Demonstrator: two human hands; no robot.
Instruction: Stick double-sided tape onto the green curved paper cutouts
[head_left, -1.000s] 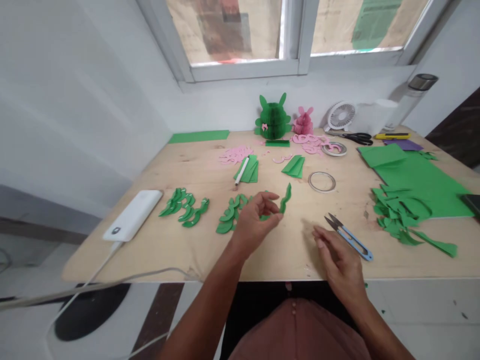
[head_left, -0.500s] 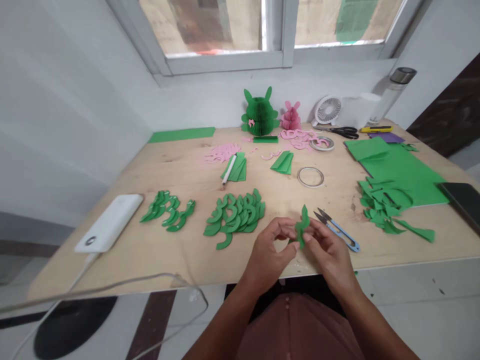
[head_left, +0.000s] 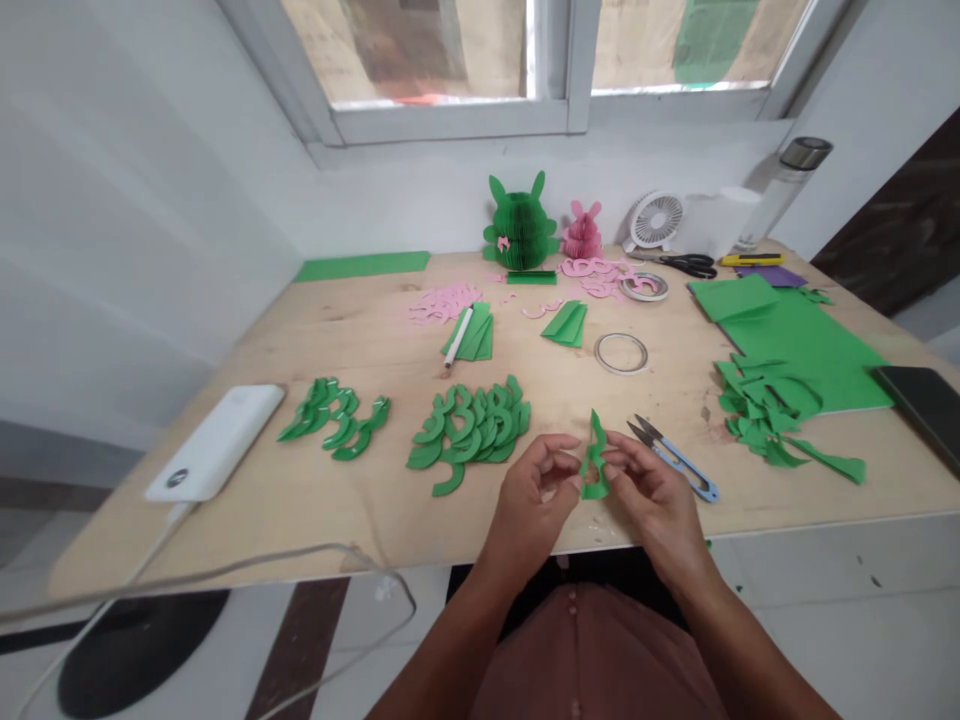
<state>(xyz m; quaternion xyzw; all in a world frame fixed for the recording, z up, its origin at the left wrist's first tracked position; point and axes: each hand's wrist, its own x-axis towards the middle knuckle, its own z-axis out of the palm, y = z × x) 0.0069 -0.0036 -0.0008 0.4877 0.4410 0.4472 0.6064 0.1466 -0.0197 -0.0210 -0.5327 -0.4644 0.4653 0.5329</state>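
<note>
Between my hands, near the table's front edge, a cut green paper piece (head_left: 595,458) with a wavy edge stands upright. My left hand (head_left: 536,500) pinches its left side between thumb and fingers. My right hand (head_left: 651,490) grips its right side the same way. Just right of my right hand lie blue-handled thread snips (head_left: 679,460), blades pointing away to the left. To the left of my hands is a pile of curved green paper cutouts (head_left: 472,430). Farther left lies a smaller group of green cutouts (head_left: 334,418) with white marks on them.
Green scraps (head_left: 772,410) and green paper sheets (head_left: 817,340) lie right, beside a black phone (head_left: 919,405). A white power bank (head_left: 217,440) with a cable is at left. Behind are a pen (head_left: 459,337), tape rolls (head_left: 621,354), paper bunnies (head_left: 521,228), a fan (head_left: 654,222) and scissors (head_left: 679,264).
The green paper piece between my hands has been turned and spread wider, now showing a gap in its middle. My hands have barely shifted, and the things on the table stay put.
</note>
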